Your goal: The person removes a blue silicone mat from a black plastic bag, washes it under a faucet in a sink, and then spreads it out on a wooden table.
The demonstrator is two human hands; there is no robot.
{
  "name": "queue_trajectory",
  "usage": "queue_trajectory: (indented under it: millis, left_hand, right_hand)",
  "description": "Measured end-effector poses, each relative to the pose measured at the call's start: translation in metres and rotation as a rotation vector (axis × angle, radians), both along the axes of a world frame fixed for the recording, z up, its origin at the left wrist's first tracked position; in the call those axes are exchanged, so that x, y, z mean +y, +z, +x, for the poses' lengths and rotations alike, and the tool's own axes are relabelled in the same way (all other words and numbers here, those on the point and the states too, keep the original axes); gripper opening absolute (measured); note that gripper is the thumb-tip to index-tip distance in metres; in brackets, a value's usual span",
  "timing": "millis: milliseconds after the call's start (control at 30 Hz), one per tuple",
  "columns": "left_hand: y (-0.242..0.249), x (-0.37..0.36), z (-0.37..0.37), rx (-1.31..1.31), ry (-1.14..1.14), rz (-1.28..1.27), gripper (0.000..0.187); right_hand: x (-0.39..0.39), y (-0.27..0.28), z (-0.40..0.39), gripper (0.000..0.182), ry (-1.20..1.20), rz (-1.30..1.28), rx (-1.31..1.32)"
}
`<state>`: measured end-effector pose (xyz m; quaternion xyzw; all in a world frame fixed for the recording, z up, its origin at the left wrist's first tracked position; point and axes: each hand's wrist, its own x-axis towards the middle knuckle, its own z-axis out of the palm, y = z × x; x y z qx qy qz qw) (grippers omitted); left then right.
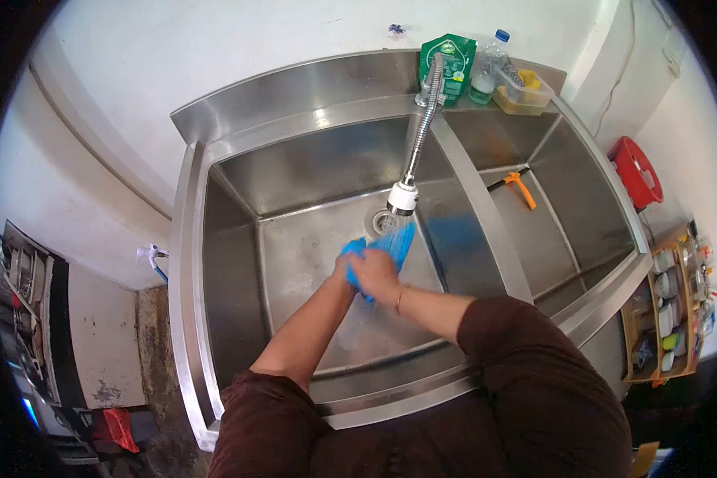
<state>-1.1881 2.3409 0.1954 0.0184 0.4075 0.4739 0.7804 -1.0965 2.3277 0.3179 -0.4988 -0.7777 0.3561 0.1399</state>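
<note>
A bright blue cloth (400,241) is bunched between my two hands over the large sink basin (295,255). My right hand (377,273) is closed round its middle, with one end of the cloth sticking out toward the tap. Partly covered by it, my left hand (344,271) grips the cloth's near end; its fingers are mostly hidden. Water runs from the white tap head (403,197) onto the cloth. The drain (384,223) lies just beyond, at the bottom of the basin.
An orange-handled tool (521,191) lies in the smaller right basin. Along the back ledge stand a green pouch (456,76), a plastic bottle (487,72) and a clear tub (524,97) with scrubbers. A red basin (636,173) hangs at right; a wooden rack (665,319) holds dishes.
</note>
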Motion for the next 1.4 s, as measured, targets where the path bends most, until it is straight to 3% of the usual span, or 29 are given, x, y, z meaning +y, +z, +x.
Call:
queue_trajectory:
  millis: [67, 133, 167, 200, 267, 300, 367, 400, 467, 533, 567, 600, 633, 667, 733, 833, 900, 967, 1033, 1067, 1100, 1133, 1167, 1233, 1267, 1300, 1333, 1367, 1400]
  left_hand:
    - [0.017, 0.003, 0.006, -0.097, 0.003, 0.042, 0.048]
    - [0.079, -0.011, 0.049, 0.178, 0.047, 0.025, 0.043]
    - [0.077, -0.012, 0.06, 0.165, 0.048, 0.026, 0.043]
    - [0.071, -0.019, 0.071, 0.381, 0.313, 0.006, 0.042]
    - [0.065, -0.029, 0.082, 0.832, 0.843, -0.033, 0.041]
    - [0.065, -0.029, 0.077, 0.845, 0.84, -0.03, 0.041]
    - [0.062, -0.033, 0.064, 0.642, 0.544, 0.041, 0.043]
    - [0.064, -0.03, 0.057, 0.532, 0.403, 0.084, 0.044]
    - [0.07, -0.014, 0.049, 0.301, 0.119, 0.18, 0.045]
    - [0.09, -0.014, 0.067, 0.409, 0.079, 0.156, 0.039]
    - [0.096, -0.017, 0.071, 0.528, 0.026, 0.131, 0.035]
    - [0.086, -0.012, 0.065, 0.432, 0.266, -0.014, 0.038]
    - [0.075, -0.009, 0.049, 0.432, 0.271, -0.006, 0.038]
    - [0.06, -0.007, 0.025, 0.299, 0.364, 0.048, 0.038]
    - [0.042, -0.01, -0.003, 0.126, 0.439, 0.103, 0.037]
    - [0.027, -0.013, -0.02, 0.03, 0.26, 0.128, 0.034]
    - [0.009, -0.006, -0.016, -0.002, 0.169, 0.165, 0.033]
    - [-0.002, 0.005, -0.001, -0.01, 0.128, 0.212, 0.031]
    - [0.028, 0.001, 0.018, 0.011, 0.124, 0.221, 0.03]
    - [0.073, -0.009, 0.033, 0.193, 0.118, 0.205, 0.027]
    - [0.097, -0.015, 0.044, 0.366, 0.11, 0.185, 0.024]
    - [0.067, -0.014, 0.038, 0.547, 0.053, 0.395, 0.028]
    - [0.078, -0.017, 0.036, 0.542, 0.052, 0.404, 0.028]
    - [0.11, -0.027, 0.035, 0.196, 0.12, 0.152, 0.034]
    - [0.084, -0.029, 0.036, 0.026, 0.351, 0.072, 0.038]
    - [0.047, -0.025, 0.03, 0.028, 0.347, 0.067, 0.038]
    - [0.012, -0.019, 0.02, -0.176, 0.314, 0.225, 0.036]
    - [-0.004, -0.016, 0.014, -0.377, 0.278, 0.382, 0.034]
    - [0.015, -0.016, 0.024, -0.373, 0.276, 0.381, 0.034]
  right_hand:
    - [0.035, -0.005, 0.025, 0.043, -0.123, -0.119, 0.041]
    - [0.044, -0.019, 0.029, 0.046, -0.248, -0.246, 0.067]
    - [0.033, -0.03, 0.022, 0.05, -0.284, -0.307, 0.124]
    - [0.018, -0.038, 0.016, 0.056, -0.323, -0.372, 0.183]
    - [-0.025, -0.016, -0.003, 0.069, -0.122, -0.115, 0.115]
    - [-0.022, -0.015, -0.007, 0.069, -0.124, -0.119, 0.128]
    - [-0.013, -0.013, -0.014, 0.078, -0.189, -0.305, 0.324]
    - [0.009, -0.028, -0.007, 0.071, -0.239, -0.174, 0.213]
    - [0.062, -0.03, 0.033, 0.057, -0.197, -0.5, 0.215]
    - [0.093, -0.056, 0.06, 0.042, -0.225, -0.794, 0.494]
    - [0.085, -0.065, 0.055, 0.042, -0.231, -0.806, 0.492]
    - [0.074, -0.071, 0.044, 0.035, -0.194, -0.803, 0.545]
    - [0.068, -0.072, 0.033, 0.028, -0.146, -0.789, 0.597]
    - [0.06, -0.063, 0.024, 0.026, 0.1, -0.269, 0.153]
    - [0.007, -0.01, -0.002, 0.031, -0.073, 0.019, 0.155]
    - [-0.021, -0.007, -0.005, 0.029, 0.101, -0.093, 0.186]
    - [-0.007, -0.027, -0.001, 0.034, 0.061, -0.01, 0.15]
    - [0.027, -0.043, 0.007, 0.038, 0.048, 0.135, -0.247]
    - [0.053, -0.054, 0.022, 0.044, -0.54, -0.291, -0.158]
    - [0.063, -0.049, 0.026, 0.044, -0.538, -0.292, -0.157]
    - [0.068, -0.04, 0.034, 0.048, -0.282, -0.764, 0.311]
    - [0.07, -0.035, 0.041, 0.053, 0.009, -1.202, 0.788]
    - [0.069, -0.035, 0.037, 0.053, 0.007, -1.192, 0.786]
    - [0.053, -0.039, 0.01, 0.061, 0.037, -0.428, 0.308]
    - [0.034, -0.026, 0.001, 0.061, 0.032, -0.433, 0.313]
    - [0.01, 0.004, -0.004, 0.06, -0.027, -0.274, 0.176]
    - [-0.002, 0.02, -0.006, 0.059, -0.081, -0.113, 0.036]
    - [0.006, 0.01, -0.003, 0.059, -0.081, -0.114, 0.037]
    - [0.024, -0.012, 0.001, 0.056, -0.249, -0.134, -0.011]
